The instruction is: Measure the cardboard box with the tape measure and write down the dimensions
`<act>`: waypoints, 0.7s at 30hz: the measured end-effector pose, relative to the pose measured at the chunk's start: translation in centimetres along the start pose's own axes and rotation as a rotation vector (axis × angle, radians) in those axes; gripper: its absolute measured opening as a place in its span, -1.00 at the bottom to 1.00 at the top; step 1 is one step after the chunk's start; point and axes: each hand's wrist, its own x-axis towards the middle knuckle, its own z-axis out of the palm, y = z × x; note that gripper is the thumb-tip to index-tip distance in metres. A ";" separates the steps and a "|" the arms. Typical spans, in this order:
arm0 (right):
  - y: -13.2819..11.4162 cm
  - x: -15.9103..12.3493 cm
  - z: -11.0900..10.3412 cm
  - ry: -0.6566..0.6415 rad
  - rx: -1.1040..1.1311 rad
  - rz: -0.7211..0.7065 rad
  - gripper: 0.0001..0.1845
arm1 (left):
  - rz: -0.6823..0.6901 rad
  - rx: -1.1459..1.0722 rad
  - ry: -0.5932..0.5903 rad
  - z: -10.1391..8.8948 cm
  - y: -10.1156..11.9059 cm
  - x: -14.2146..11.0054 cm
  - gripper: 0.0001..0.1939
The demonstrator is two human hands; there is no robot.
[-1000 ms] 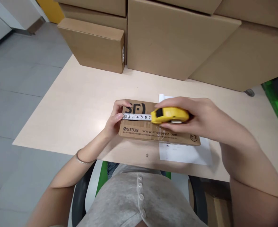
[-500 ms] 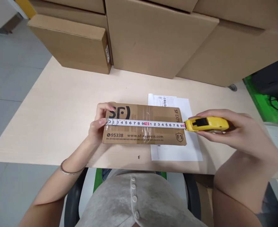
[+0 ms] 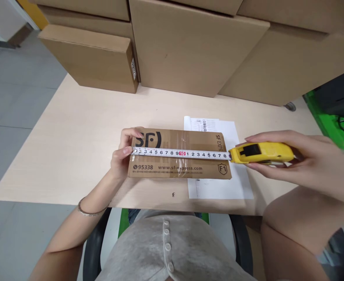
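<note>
From where I stand, the person sits at a pale wooden surface (image 3: 81,144), both hands at a small SF Express carton (image 3: 208,169). It lies near the front edge, its right part over white printed sheets (image 3: 240,187) that show behind and in front of it.

The left hand (image 3: 119,156) is at the carton's left end, fingers (image 3: 127,132) grasping that end, the thumb pressing the tip of the metal tape blade (image 3: 163,152) against it. The blade runs lengthwise across the printed top—over the clear packing tape around the middle—and reaches just beyond the right end.

There the right hand (image 3: 312,158) has its fingers (image 3: 265,169) wrapped around the yellow tape measure case (image 3: 284,151), beside the carton and above the surface.

A bracelet (image 3: 91,213) circles the left wrist. Behind, a flat brown carton (image 3: 93,62) stands at the far left of the surface, in front of a wall of larger cartons (image 3: 189,47). Off to the right is something bright green (image 3: 321,117), with a black cable (image 3: 343,127) against it.
</note>
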 end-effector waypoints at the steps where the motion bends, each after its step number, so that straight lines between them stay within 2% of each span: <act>1: -0.8 0.5 0.0 -0.002 -0.023 -0.016 -0.56 | 0.003 0.002 0.006 0.0 -0.1 0.0 -0.68; 4: -3.6 3.2 1.5 -0.084 -0.087 -0.069 -0.55 | 0.024 0.011 0.026 0.0 -0.2 -0.1 -0.68; 8: -7.7 7.3 5.7 -0.201 -0.111 -0.224 -0.67 | 0.071 0.043 0.075 0.6 -0.3 -0.5 -0.63; 10: -9.3 8.4 7.3 -0.194 -0.094 -0.317 -0.75 | 0.073 0.057 0.090 0.9 -0.3 -0.7 -0.55; 12: -10.1 8.3 7.7 -0.173 -0.028 -0.360 -0.80 | 0.073 0.073 0.088 1.0 -0.1 -0.9 -0.48; 14: -9.7 6.9 6.9 -0.091 0.073 -0.280 -0.75 | 0.084 0.105 0.055 0.4 0.3 -1.1 -0.43; 16: -8.3 4.7 5.3 0.074 0.171 -0.069 -0.60 | 0.075 0.150 -0.034 -0.8 1.0 -1.4 -0.39; 18: -6.1 2.1 3.7 0.221 0.264 0.157 -0.64 | 0.047 0.205 -0.169 -2.5 1.9 -1.8 -0.36; 20: -3.8 -0.1 2.9 0.241 0.423 0.317 -0.68 | 0.039 0.299 -0.296 -4.1 2.8 -2.3 -0.31; 21: -2.8 -1.0 2.9 0.211 0.507 0.381 -0.67 | 0.058 0.366 -0.343 -4.7 3.1 -2.5 -0.29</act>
